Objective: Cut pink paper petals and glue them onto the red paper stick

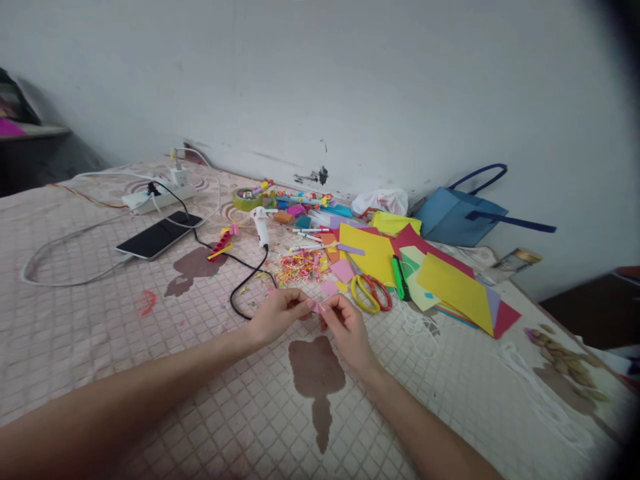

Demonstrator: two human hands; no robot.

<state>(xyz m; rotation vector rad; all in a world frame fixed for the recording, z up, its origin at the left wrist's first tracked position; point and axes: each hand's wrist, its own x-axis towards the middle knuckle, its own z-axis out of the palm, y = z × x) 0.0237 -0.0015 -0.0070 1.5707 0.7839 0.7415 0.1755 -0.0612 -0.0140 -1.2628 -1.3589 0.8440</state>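
we pinch a small flat pink paper scrap [315, 306] between left hand [277, 315] and right hand [346, 328] fingertips, long axis 9-to-3; scissors [371, 293] at 1 o'clock.

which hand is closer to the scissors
Right. The right hand sits close to the scissors, just left of them and nearer the person; the left hand is farther left, across the pink paper scrap both hands pinch.

Pale wall [350, 80] fills the back, scuffed near its base. Pink checked cover [75, 320] spreads below, stained brown. Far left, a dark shelf [35, 143], perhaps a cabinet. Soft, even light.
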